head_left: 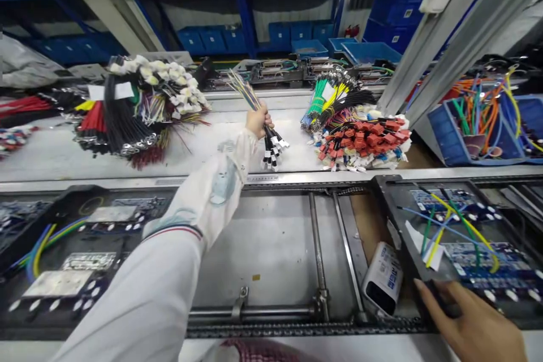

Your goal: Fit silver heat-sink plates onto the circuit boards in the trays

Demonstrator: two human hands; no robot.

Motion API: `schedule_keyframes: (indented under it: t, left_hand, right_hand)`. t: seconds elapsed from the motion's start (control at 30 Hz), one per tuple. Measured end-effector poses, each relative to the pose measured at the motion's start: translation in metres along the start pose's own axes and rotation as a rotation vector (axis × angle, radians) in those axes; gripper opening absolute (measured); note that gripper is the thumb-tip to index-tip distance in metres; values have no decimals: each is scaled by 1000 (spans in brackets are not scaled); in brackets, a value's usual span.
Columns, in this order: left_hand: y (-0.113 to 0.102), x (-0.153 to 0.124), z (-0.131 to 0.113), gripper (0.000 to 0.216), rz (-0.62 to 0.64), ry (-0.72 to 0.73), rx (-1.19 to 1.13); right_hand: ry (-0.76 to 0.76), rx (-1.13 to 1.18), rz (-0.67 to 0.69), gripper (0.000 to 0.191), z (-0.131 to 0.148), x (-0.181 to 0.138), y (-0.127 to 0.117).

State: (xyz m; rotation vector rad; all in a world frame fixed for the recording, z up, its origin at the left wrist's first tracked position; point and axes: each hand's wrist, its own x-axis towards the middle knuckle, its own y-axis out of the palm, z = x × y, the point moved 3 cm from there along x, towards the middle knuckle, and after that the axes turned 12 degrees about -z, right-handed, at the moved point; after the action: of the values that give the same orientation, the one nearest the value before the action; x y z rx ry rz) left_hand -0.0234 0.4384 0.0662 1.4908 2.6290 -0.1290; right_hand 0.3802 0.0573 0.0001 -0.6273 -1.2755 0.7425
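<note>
My left hand (257, 120) reaches out over the white shelf, its fingers wrapped round a bundle of thin wires (245, 90). The bundle's loose ends point up and away, and black sleeves with white connectors (274, 150) hang below the fist. At the lower right, my right hand (475, 317) grips the near edge of a black tray (405, 271), thumb and fingers on either side of a dark part of its rim. Circuit boards (483, 257) sit in that tray, with yellow, green and blue wires (449, 220) lying across them.
Wire bundles with white connectors (165, 76) lie left on the shelf; bundles with red connectors (369, 136) lie right. Another black tray (80, 198) stands at left. A white box-shaped device (384, 277) rests beside the metal rods (318, 243). A blue bin (449, 130) holds coloured wires.
</note>
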Motion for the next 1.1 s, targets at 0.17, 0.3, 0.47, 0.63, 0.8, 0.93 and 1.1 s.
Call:
schedule_keyframes:
  t: [0.17, 0.3, 0.47, 0.63, 0.8, 0.93, 1.1]
  left_hand:
    - [6, 30, 37, 35, -35, 81, 257]
    - [1, 39, 47, 40, -138, 214, 460]
    - [-12, 30, 32, 50, -190, 358, 668]
    - [-69, -51, 6, 56, 64, 679, 721]
    - [-173, -198, 32, 23, 736, 1054, 688]
    - [-237, -250, 63, 21, 886, 1170, 717]
    - [-275, -234, 64, 14, 717, 1202, 776]
  right_hand:
    - [-219, 106, 74, 38, 66, -10, 3]
    - [-306, 152, 127, 34, 120, -21, 9]
    - [-417, 239, 133, 31, 189, -28, 19]
    - [-527, 202, 336, 29, 253, -21, 18]
    - [-783, 327, 594, 26, 305, -28, 27]
    - [-964, 485, 654, 25, 331, -27, 23]
    - [-771, 354, 678, 25, 314, 30, 14]
